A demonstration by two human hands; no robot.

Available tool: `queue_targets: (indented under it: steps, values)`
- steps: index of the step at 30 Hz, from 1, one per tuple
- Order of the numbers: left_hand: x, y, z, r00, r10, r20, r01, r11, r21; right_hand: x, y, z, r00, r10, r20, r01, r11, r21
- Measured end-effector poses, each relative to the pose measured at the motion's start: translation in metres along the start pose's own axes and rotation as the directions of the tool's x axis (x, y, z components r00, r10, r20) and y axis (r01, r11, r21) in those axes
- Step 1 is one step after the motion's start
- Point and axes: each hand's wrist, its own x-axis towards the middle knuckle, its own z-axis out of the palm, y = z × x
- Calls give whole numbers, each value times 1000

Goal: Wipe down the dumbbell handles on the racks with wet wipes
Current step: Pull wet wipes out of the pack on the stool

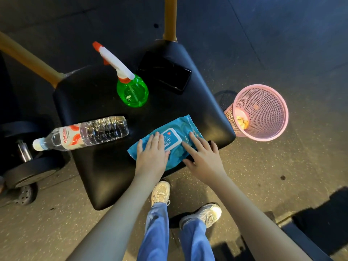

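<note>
A blue pack of wet wipes (185,127) with a white-rimmed lid lies on the near right part of a black padded bench (90,102). My left hand (152,157) rests flat on the pack's left half, fingers straight and touching the lid's edge. My right hand (203,157) lies on the pack's right half with fingers spread, the thumb at the pack's near edge. A dumbbell (24,166) stands on the floor at the far left, its metal handle partly visible.
On the bench lie a clear water bottle (82,133) on its side, a green spray bottle (131,89) and a black box (163,72). A pink mesh waste basket (261,112) stands on the floor to the right. Wooden bench legs reach back. My feet stand below.
</note>
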Motion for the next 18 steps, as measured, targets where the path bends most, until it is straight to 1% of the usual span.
queue_targets:
  steps: [3,7,10,11,13,15,16,18]
  values:
    - [1,-1,-3,1000,14,-1,-14,1000,-18,1,-2,-1,1000,1,-12,-1,1000,-4]
    - [4,-8,-10,1000,22,-17,-24,991,-129,2,-5,1,1000,3,-17,-3,1000,-5]
    - [5,-12,-9,999,43,-17,-45,988,-151,1,-7,1,999,38,-31,-36,998,47]
    - [6,-13,-11,998,48,-35,-53,984,-168,2,-7,1,999,30,-28,-29,999,27]
    - [11,-15,-17,996,16,-92,-39,967,-251,2,-8,-1,1000,3,-17,-4,999,-39]
    - [20,-19,-27,988,-70,-136,22,947,-321,3,-7,-4,1000,0,-3,-1,997,-75]
    - [25,-23,-31,982,-88,-169,36,956,-290,4,-7,-5,1000,2,3,-2,996,-86]
    - [33,-32,-34,973,-54,-223,25,991,-131,4,-10,-6,1000,7,22,-5,994,-108]
